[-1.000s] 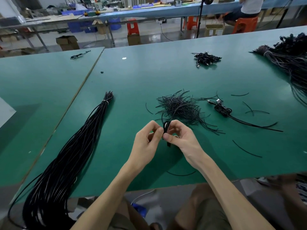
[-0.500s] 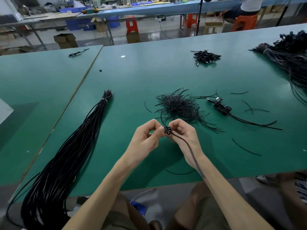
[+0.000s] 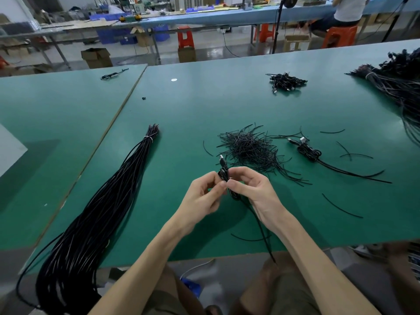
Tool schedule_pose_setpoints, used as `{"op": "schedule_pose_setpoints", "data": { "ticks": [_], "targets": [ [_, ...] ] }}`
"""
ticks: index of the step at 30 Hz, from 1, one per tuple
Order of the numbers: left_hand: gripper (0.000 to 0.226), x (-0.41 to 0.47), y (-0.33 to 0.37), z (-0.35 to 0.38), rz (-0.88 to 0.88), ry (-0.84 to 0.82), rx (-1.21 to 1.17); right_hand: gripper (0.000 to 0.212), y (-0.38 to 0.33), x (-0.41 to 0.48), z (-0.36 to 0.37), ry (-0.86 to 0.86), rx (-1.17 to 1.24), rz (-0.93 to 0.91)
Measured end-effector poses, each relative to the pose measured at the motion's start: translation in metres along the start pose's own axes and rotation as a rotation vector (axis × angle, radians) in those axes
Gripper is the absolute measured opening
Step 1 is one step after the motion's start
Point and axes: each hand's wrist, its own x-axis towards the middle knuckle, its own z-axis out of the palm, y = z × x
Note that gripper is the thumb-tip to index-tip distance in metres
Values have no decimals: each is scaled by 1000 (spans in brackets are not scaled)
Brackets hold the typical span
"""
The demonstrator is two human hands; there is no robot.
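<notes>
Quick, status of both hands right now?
Left hand: closed, pinching the coiled black cable.
Right hand: closed, gripping the same cable.

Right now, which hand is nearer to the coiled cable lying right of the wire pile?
Right. The coiled cable lies beyond and right of the right hand; the left hand is farther left.

Two green-topped work tables [image 3: 68,114] abutting, seam between. Beyond: long blue bench [image 3: 204,18], orange plastic stools [image 3: 185,37], brown cardboard boxes [image 3: 96,57] on glossy grey floor [image 3: 211,52].
</notes>
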Motion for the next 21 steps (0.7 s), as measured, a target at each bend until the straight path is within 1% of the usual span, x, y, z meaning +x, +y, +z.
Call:
{"op": "schedule_pose_setpoints", "data": {
  "ticks": [3, 6, 10, 13, 17, 20, 21],
  "targets": [
    [31, 4, -6, 5, -41, 28, -95, 30, 1, 0, -3, 5, -17, -35],
    [24, 8, -10, 8, -81, 42, -211, 26, 4, 0, -3, 20, -7, -53],
    [26, 13, -11, 5, -105, 43, -231, 18, 5, 0, -3, 43, -73, -56],
    [32, 17, -11, 3, -102, 103, -144, 16, 6, -1, -4, 47, -80, -74],
    [31, 15, -5, 4, 53, 245, 86, 14, 9, 1, -3, 100, -65, -64],
    [28, 14, -4, 1, 140, 343, 222, 21, 6, -2, 0, 69, -91, -61],
    [27, 14, -4, 0, 162, 357, 257, 29, 4, -4, 1, 47, -97, -55]
  ]
}}
